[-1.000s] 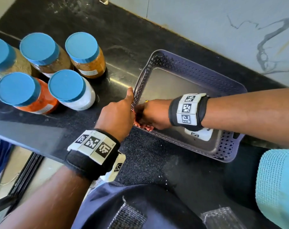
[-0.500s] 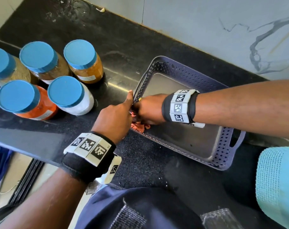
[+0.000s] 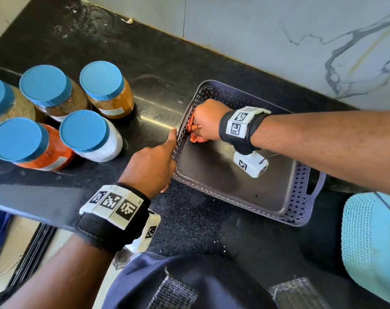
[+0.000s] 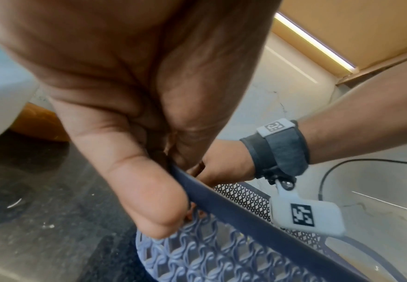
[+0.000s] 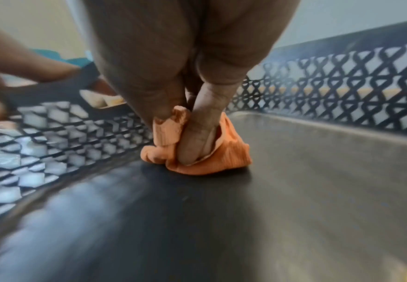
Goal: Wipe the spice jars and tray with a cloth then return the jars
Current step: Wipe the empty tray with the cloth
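Observation:
A purple lattice-walled tray (image 3: 298, 192) lies on the black counter with nothing but my right hand in it. My right hand (image 3: 204, 123) grips a bunched orange cloth (image 5: 197, 152) and presses it on the tray floor against the left wall, near the far left corner. My left hand (image 3: 153, 168) pinches the tray's left rim (image 4: 221, 200), thumb outside along the wall. Several spice jars with blue lids (image 3: 84, 134) stand in a group left of the tray, holding orange, white and brown contents.
A marble wall (image 3: 278, 41) runs behind the counter. The counter's front edge (image 3: 33, 210) drops to the floor at lower left. A light blue textured cloth (image 3: 368, 237) shows at the right edge. My dark clothing fills the bottom.
My right hand has slid the orange cloth along the tray's left wall, from the near corner toward the far corner. The left hand keeps its hold on the rim.

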A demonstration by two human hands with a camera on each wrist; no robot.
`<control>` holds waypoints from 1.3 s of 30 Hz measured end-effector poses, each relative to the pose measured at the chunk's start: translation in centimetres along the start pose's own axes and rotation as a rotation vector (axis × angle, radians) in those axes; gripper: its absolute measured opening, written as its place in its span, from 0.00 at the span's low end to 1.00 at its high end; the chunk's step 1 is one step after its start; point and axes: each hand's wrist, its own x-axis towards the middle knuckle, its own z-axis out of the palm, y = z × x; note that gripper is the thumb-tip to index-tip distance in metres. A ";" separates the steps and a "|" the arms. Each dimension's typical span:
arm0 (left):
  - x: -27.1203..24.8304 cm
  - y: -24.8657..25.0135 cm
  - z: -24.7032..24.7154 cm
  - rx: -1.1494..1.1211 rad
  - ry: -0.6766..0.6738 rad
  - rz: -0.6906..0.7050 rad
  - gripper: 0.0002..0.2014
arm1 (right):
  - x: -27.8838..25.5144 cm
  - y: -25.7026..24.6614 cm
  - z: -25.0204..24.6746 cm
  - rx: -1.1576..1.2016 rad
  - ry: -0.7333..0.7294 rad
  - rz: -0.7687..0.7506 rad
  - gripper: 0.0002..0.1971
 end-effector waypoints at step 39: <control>1.2 -0.1 -0.3 -0.148 0.042 -0.050 0.31 | -10.9 6.9 8.0 -0.321 -0.661 -0.580 0.03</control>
